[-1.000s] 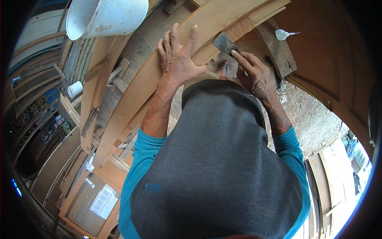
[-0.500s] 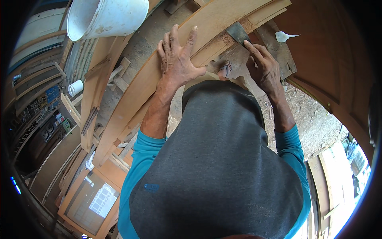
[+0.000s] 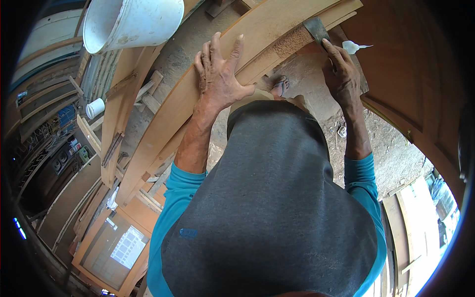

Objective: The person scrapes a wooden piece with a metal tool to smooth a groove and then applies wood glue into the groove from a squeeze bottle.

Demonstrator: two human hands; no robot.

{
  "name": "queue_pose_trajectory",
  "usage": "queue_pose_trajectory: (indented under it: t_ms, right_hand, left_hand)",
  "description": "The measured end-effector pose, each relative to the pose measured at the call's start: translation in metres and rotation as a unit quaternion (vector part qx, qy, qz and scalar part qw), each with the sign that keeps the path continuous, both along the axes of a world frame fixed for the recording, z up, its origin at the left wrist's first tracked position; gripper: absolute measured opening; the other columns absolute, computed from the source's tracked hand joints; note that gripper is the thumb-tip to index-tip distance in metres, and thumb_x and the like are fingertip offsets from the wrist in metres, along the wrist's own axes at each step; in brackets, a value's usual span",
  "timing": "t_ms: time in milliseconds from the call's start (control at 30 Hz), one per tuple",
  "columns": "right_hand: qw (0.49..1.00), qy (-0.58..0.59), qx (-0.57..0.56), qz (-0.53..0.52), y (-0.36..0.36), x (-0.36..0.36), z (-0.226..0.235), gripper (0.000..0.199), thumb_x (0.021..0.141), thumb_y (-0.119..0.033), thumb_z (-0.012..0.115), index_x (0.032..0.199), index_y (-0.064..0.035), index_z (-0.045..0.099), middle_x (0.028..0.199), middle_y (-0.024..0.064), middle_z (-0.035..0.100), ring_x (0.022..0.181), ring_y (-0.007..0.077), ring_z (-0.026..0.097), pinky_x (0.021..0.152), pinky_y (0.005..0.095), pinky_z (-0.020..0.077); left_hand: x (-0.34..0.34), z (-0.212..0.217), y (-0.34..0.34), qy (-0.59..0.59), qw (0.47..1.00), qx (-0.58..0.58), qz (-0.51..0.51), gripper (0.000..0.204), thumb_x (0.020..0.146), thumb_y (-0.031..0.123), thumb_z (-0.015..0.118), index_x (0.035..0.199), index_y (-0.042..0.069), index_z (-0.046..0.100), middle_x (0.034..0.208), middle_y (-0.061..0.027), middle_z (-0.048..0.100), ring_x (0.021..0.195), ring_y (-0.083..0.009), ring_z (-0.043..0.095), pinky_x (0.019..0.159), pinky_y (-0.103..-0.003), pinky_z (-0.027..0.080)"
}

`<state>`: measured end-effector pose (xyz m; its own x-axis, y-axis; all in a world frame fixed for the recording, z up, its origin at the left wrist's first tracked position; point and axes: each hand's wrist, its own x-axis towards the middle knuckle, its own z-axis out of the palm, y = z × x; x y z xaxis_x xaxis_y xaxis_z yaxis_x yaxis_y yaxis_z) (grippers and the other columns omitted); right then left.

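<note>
Nearest me: left hand point(image 3: 217, 75) — fingers spread, palm down on long wooden board point(image 3: 168, 116). Beside it, wooden strip's point(image 3: 263, 64) near end looks mostly bare. Farther along, reddish sawdust point(image 3: 293, 42); past that, dark flat tool point(image 3: 315, 28), pinched by right hand's point(image 3: 342, 74) fingers. I judge work part-done — 1 dusty stretch left.

The person wears a dark grey top point(image 3: 272, 198) with bright teal sleeves point(image 3: 182, 190) – both ending well short of the wrists – a small blue emblem point(image 3: 188, 232) on its left side, beige cloth point(image 3: 249, 100) below the hem, and a dark-strapped sandal point(image 3: 281, 88).
</note>
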<state>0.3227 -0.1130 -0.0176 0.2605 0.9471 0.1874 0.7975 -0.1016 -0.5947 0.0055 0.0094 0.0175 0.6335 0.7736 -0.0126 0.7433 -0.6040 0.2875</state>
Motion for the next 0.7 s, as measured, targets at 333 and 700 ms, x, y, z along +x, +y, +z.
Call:
queue_pose_trajectory:
  t_ms: [333, 700]
  right_hand:
    - [1.0, -0.007, 0.025, 0.003, -0.006, -0.018, 0.007, 0.056, 0.095, -0.001, 0.072, 0.149, -0.0186, 0.069, 0.124, 0.0119, 0.075, 0.103, 0.0334, 0.077, 0.086, 0.0438, 0.0639]
    - [1.0, 0.007, -0.002, 0.02, -0.004, -0.018, 0.007, 0.056, 0.093, 0.001, 0.073, 0.146, -0.0184, 0.072, 0.125, 0.0105, 0.075, 0.104, 0.0307, 0.077, 0.087, 0.0411, 0.0638]
  left_hand:
    - [0.0, 0.003, 0.0, 0.002, 1.0, -0.006, 0.005, 0.129, 0.055, 0.045, 0.094, 0.172, 0.026, 0.043, 0.166, -0.0294, 0.03, 0.151, -0.0508, 0.034, 0.124, -0.071, 0.024]
    - [0.001, 0.004, -0.001, 0.005, 1.0, -0.007, 0.005, 0.13, 0.056, 0.045, 0.094, 0.173, 0.028, 0.04, 0.167, -0.0297, 0.029, 0.152, -0.0508, 0.033, 0.125, -0.071, 0.024]
